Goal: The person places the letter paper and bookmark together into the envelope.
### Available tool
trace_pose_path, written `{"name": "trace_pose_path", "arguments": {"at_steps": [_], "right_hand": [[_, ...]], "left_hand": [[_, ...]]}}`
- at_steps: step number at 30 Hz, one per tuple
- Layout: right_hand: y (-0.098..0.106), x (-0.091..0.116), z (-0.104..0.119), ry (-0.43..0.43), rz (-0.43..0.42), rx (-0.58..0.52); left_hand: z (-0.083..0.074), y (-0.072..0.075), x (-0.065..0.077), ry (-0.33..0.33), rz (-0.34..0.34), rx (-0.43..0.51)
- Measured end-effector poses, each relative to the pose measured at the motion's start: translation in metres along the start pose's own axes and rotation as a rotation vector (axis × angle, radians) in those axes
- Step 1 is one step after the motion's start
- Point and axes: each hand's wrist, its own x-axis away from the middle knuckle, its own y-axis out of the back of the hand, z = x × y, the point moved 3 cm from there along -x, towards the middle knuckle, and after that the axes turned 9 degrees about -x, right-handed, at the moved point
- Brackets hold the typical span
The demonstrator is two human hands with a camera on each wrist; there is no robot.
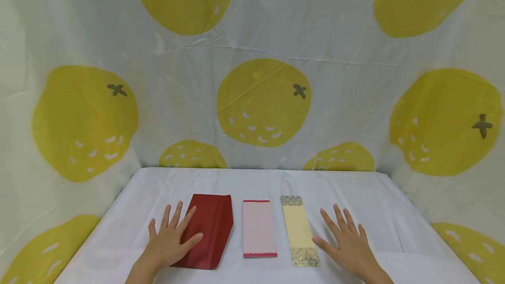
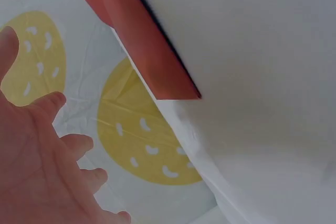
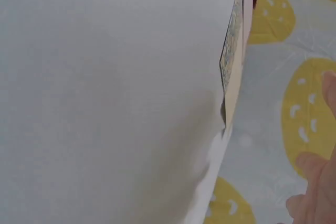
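A dark red envelope [image 1: 207,231] with a pointed flap on its right side lies on the white-covered table, left of centre. Over its left edge my left hand [image 1: 165,242] is spread, fingers straight and holding nothing; whether it touches cannot be told. To the envelope's right lies a pale pink card [image 1: 259,230] with red strips at both ends. Farther right is a slim cream card [image 1: 297,227] with patterned silvery-gold ends. My right hand [image 1: 349,246] spreads just right of it, thumb near its lower edge, nothing held. The left wrist view shows the red envelope [image 2: 152,51] beyond the palm.
A white cloth [image 1: 394,231] covers the tabletop. Behind and at both sides hangs a pale curtain [image 1: 343,100] printed with large yellow fruit. The table's back edge meets this curtain.
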Motion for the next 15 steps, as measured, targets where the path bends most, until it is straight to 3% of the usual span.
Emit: {"name": "trace_pose_path", "arguments": {"at_steps": [5,15], "right_hand": [[-0.006,-0.008,0.014,0.012,0.004,-0.035],[-0.035,-0.033,0.068,0.078,0.066,-0.092]], "left_hand": [[-0.007,0.001,-0.005,-0.017,0.012,0.022],[-0.021,-0.011,-0.017,-0.025,0.049,0.027]]}}
